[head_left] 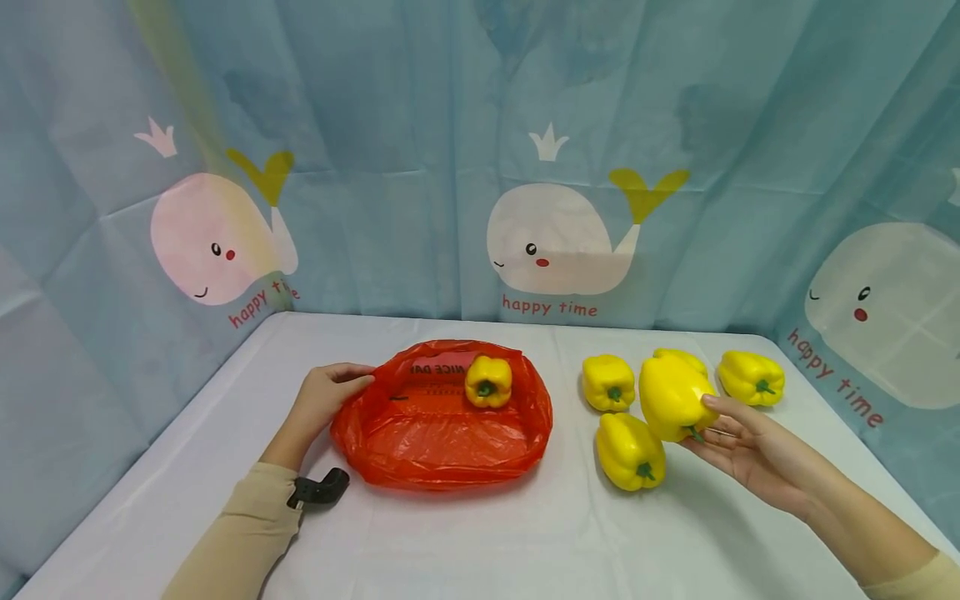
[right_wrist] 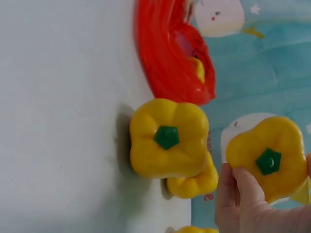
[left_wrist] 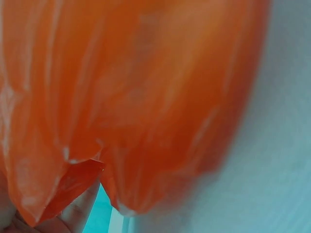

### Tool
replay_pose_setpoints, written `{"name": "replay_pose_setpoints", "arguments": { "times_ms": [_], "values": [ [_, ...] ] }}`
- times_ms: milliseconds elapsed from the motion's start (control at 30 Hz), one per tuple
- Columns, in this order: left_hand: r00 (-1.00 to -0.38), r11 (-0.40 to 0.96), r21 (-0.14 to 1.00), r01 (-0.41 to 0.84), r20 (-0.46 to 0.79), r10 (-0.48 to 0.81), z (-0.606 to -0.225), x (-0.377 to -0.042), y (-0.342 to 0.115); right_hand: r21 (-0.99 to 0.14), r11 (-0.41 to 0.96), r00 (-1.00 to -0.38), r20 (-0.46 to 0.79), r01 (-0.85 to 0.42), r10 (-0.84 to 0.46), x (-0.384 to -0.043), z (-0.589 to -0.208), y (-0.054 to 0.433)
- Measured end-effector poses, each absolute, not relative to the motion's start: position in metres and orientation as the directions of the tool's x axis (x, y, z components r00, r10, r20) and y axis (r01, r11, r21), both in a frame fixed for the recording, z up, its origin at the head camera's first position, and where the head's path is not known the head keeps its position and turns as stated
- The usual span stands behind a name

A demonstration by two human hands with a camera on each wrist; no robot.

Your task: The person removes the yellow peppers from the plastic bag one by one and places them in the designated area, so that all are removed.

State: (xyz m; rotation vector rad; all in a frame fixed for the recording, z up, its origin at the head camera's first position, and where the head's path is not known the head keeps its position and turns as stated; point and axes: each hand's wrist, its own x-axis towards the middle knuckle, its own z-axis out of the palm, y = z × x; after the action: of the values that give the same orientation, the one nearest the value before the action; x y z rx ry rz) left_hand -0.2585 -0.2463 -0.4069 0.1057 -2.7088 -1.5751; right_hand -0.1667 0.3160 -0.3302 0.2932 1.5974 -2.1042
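Observation:
A red plastic bag point(head_left: 442, 475) lies with its mouth spread wide on the table, one yellow bell pepper point(head_left: 489, 382) inside toward the back right. My left hand point(head_left: 324, 400) pinches the bag's left rim; in the left wrist view the orange-red film point(left_wrist: 121, 97) hides most of that hand. My right hand point(head_left: 757, 450) grips another yellow bell pepper point(head_left: 671, 396), lifted off the table with its green stem down toward me. Thumb and fingers hold its sides in the right wrist view, where the held pepper point(right_wrist: 272, 155) hangs apart from a pepper on the table point(right_wrist: 167, 138).
Around the lifted pepper, more yellow peppers rest on the white table: one at back left point(head_left: 609, 383), one in front point(head_left: 632, 452), one far right point(head_left: 752, 377), another partly hidden behind it. A whale-print curtain point(head_left: 420, 167) hangs behind. A black wrist-worn device point(head_left: 321, 489) sits on my left sleeve.

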Motion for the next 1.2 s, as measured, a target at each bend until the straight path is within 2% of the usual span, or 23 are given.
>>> {"name": "replay_pose_setpoints", "arguments": {
  "times_ms": [533, 833, 1200],
  "values": [
    [-0.998, 0.493, 0.869, -0.049, -0.020, -0.063, -0.406, -0.258, -0.246, -0.813, -0.193, -0.833, -0.514, 0.549, -0.205, -0.162, -0.342, 0.348],
    [-0.998, 0.501, 0.864, -0.040, -0.011, -0.060, -0.406, -0.258, -0.247, -0.778, -0.192, -0.801, -0.588, 0.598, -0.113, -0.163, -0.356, 0.366],
    [-0.998, 0.500, 0.865, -0.040, -0.010, -0.062, -0.406, -0.258, -0.246, -0.735, -0.225, -0.764, -0.641, 0.640, -0.080, -0.165, -0.368, 0.379]
  ]
}}
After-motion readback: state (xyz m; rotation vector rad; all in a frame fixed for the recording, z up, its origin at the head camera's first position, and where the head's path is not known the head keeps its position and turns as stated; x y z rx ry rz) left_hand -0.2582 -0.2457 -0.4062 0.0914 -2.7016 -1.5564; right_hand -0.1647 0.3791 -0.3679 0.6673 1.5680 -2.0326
